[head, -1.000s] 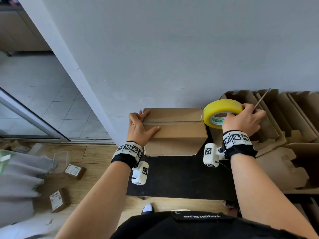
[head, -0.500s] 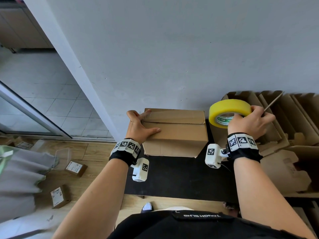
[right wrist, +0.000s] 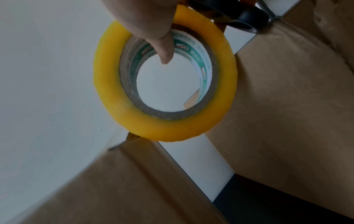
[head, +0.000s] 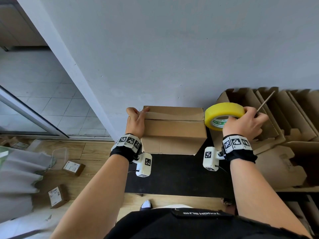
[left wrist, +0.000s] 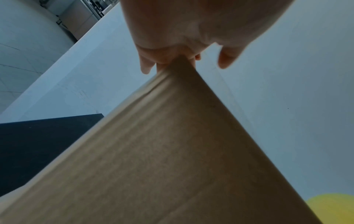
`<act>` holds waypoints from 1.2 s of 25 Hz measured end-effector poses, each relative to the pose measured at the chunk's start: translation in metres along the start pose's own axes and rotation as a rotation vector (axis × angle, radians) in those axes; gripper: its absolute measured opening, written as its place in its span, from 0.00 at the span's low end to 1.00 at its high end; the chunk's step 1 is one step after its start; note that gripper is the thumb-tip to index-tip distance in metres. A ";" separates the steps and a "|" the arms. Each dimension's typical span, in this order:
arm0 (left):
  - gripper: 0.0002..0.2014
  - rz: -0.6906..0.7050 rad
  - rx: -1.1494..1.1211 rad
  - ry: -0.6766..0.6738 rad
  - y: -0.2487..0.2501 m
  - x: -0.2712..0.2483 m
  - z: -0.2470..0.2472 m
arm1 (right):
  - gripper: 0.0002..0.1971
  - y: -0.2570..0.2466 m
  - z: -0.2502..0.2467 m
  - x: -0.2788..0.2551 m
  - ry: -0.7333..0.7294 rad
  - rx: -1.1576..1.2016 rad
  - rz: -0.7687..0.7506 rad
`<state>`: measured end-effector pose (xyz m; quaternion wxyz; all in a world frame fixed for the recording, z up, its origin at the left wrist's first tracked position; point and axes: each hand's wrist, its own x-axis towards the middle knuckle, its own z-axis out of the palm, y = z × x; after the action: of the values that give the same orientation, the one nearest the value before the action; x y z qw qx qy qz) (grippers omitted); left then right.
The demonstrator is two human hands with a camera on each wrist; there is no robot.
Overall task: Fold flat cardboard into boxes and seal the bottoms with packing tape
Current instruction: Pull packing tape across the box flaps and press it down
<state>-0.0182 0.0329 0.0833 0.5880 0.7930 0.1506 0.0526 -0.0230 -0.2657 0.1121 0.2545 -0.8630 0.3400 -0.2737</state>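
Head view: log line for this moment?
left hand: holds cardboard box, left end | right hand: grips tape roll, right of box | flaps: closed

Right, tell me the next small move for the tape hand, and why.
Probably bring the tape roll to the right end of the seam and stick its free end down. The left hand grips the folded cardboard box, the seam shows no tape, and the right hand holds the roll beside that end.
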 end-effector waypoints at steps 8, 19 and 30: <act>0.05 0.027 -0.091 0.055 -0.013 0.000 0.006 | 0.16 0.001 0.000 -0.001 -0.004 -0.022 -0.010; 0.11 -0.085 -0.157 0.052 -0.074 -0.017 0.022 | 0.23 0.008 0.000 -0.009 0.025 -0.128 -0.164; 0.13 -0.036 -0.293 0.152 -0.064 -0.007 0.018 | 0.23 0.016 0.005 -0.010 0.001 -0.279 -0.314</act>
<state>-0.0312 0.0309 0.0175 0.6853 0.6894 0.1998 0.1233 -0.0330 -0.2673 0.0955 0.0864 -0.9321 0.2361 -0.2606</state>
